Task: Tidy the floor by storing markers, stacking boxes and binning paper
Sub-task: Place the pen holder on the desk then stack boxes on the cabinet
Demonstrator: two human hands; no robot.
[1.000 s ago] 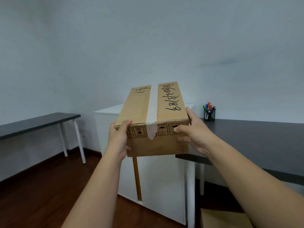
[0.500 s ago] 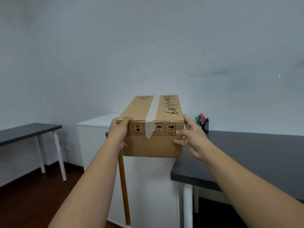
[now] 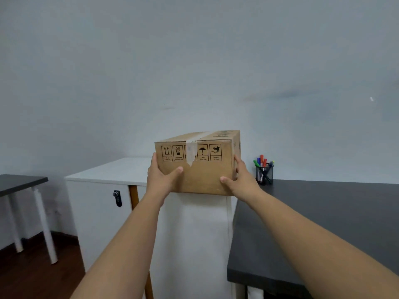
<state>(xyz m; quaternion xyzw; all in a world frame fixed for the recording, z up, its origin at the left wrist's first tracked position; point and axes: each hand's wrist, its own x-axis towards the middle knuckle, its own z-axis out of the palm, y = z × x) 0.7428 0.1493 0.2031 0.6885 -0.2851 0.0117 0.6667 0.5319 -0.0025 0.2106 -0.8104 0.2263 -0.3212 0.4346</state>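
A taped brown cardboard box (image 3: 199,171) with printed handling symbols sits level at the front right corner of the white cabinet's top (image 3: 112,171). My left hand (image 3: 160,179) grips its lower left corner, thumb across the front face. My right hand (image 3: 239,181) grips the lower right corner, fingers along the right side. Several coloured markers stand in a black mesh pen cup (image 3: 263,174) just right of the box.
A dark desk (image 3: 323,223) adjoins the cabinet on the right and carries the pen cup. Another dark table (image 3: 19,182) on white legs stands at the left. The cabinet front has a black combination lock (image 3: 117,197). Dark wood floor (image 3: 32,275) lies below.
Both hands carried the box forward and lowered it level onto the cabinet's edge. My grip shifted from the upper corners to the lower corners. The view moved closer to the cabinet.
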